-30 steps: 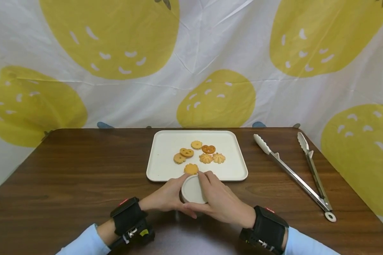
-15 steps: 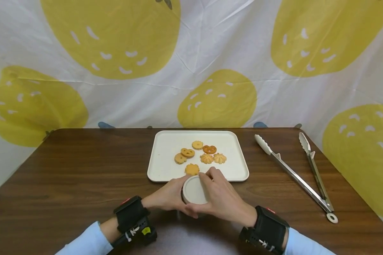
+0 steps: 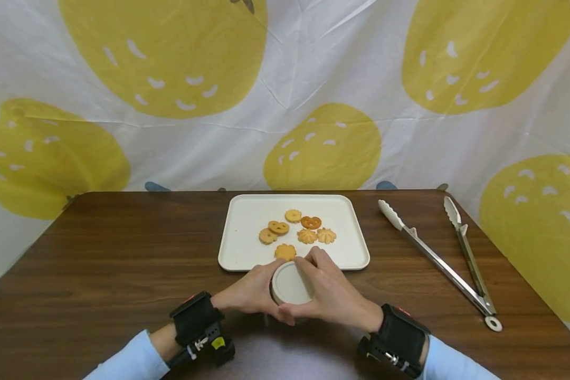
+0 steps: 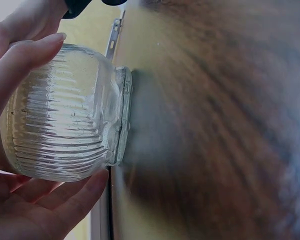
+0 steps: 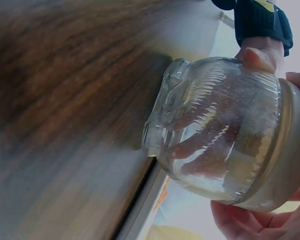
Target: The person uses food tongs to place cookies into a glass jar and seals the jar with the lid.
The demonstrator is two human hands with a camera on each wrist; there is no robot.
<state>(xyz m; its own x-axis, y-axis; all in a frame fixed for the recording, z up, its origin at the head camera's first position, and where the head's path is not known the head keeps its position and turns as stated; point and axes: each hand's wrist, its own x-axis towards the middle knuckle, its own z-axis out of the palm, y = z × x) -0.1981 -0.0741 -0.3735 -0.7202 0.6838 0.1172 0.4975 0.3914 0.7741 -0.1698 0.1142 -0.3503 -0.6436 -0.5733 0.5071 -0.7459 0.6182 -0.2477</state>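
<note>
A ribbed clear glass jar [image 4: 60, 120] with a pale round lid [image 3: 291, 284] stands upright at the table's near middle, its foot at the tabletop. My left hand [image 3: 253, 293] curls round the jar's glass side, with the thumb and fingers on opposite sides in the left wrist view. My right hand [image 3: 332, 293] grips the lid's edge, thumb toward me and fingers at the far side. In the right wrist view the lid [image 5: 285, 170] sits on the jar's mouth, and I see no food inside the glass.
Just beyond the jar lies a white tray [image 3: 239, 237] bearing several biscuits [image 3: 306, 236] and pretzel-shaped cookies [image 3: 278, 227]. Spread metal tongs [image 3: 442, 266] with pale tips lie at the right of the brown wooden table [image 3: 123, 253]. A fruit-print cloth [image 3: 209, 148] hangs behind.
My right hand has shifted slightly on the lid, its knuckles lifting and a little more of the lid showing. The left hand keeps its hold; tray and tongs stay put.
</note>
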